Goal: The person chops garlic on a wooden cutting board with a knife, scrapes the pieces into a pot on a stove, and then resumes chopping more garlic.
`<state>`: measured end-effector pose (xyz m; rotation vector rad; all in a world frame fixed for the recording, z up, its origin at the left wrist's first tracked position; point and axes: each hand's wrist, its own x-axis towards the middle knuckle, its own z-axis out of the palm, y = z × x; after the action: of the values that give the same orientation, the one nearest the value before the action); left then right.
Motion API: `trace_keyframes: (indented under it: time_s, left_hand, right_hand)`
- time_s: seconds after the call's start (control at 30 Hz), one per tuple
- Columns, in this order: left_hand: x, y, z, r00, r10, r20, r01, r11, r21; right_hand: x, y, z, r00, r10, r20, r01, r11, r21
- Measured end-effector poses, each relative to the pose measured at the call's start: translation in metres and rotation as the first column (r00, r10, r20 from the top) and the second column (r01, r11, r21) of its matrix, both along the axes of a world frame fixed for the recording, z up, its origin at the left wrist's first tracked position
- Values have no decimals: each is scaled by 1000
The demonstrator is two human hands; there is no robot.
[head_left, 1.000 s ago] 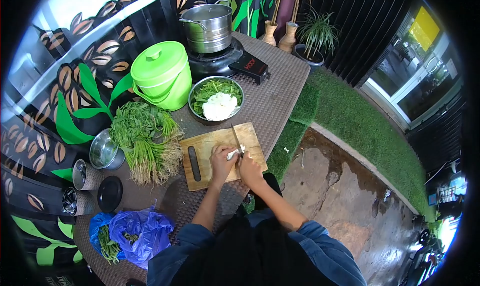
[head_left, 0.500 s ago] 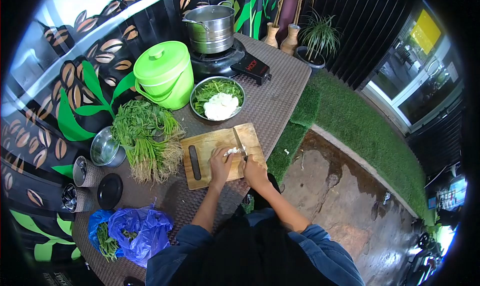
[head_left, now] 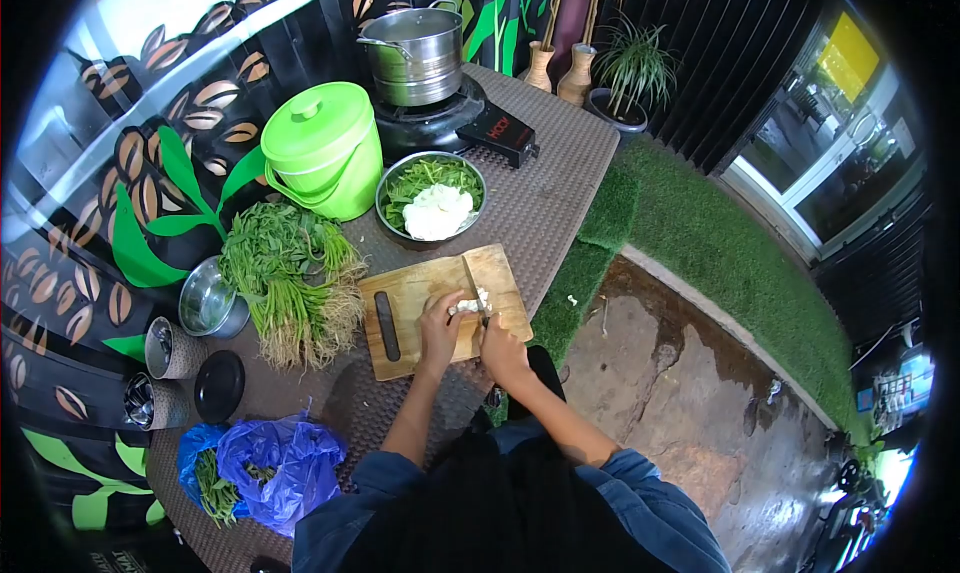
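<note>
A wooden cutting board [head_left: 405,283] with a slot handle lies near the table's edge. My right hand [head_left: 504,355] is wrapped round the handle of a kitchen knife [head_left: 471,278], whose blade points away from me over the board. On the board, my left hand [head_left: 437,331] pinches a small white piece of food [head_left: 463,306], its exact kind too small to tell. Cut white bits [head_left: 484,298] lie beside the blade. Beyond the board stands a metal bowl [head_left: 384,216] holding green leaves [head_left: 420,180] and a white mass [head_left: 438,213].
Left of the board lies a bunch of rooted greens [head_left: 295,283]. Around it are a steel bowl [head_left: 213,298], a black lid [head_left: 219,386] and blue plastic bags [head_left: 285,468]. A green lidded bucket [head_left: 322,153] and a steel pot [head_left: 415,63] on a burner [head_left: 420,131] stand farther back.
My right hand and the knife have shifted slightly left, towards my left hand. More of the white food and its cut bits shows beside the blade.
</note>
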<state>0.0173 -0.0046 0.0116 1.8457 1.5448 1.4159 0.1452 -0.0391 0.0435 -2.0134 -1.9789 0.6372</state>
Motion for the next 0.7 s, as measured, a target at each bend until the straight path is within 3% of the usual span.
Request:
trace_keyframes:
  time_s: [0.1, 0.23, 0.33, 0.4, 0.47, 0.57, 0.7]
  left_hand:
    - [3, -3, 5, 991, 58, 117, -53, 998, -41]
    - [0, 0, 1, 998, 18, -52, -19, 999, -27]
    - [-2, 1, 1, 995, -1, -98, 3, 1000, 27]
    - [-3, 0, 0, 996, 8, -93, -5, 999, 33]
    - [-3, 2, -5, 995, -11, -103, 13, 1000, 24]
    - [-2, 2, -7, 996, 0, -85, 1, 1000, 6]
    - [-3, 1, -4, 997, -8, -80, 8, 1000, -8]
  right_hand:
    - [14, 18, 22, 994, 109, 1, -109, 993, -42]
    - [22, 27, 23, 989, 136, -59, -138, 990, -21]
    - [13, 16, 13, 991, 132, 3, -132, 990, 59]
    - [0, 4, 7, 1000, 2, -21, -1, 999, 41]
    - [-1, 6, -21, 999, -2, 40, -3, 991, 135]
    - [-1, 12, -24, 996, 47, 75, -57, 990, 126]
    - [10, 21, 19, 990, 132, 50, -131, 991, -24]
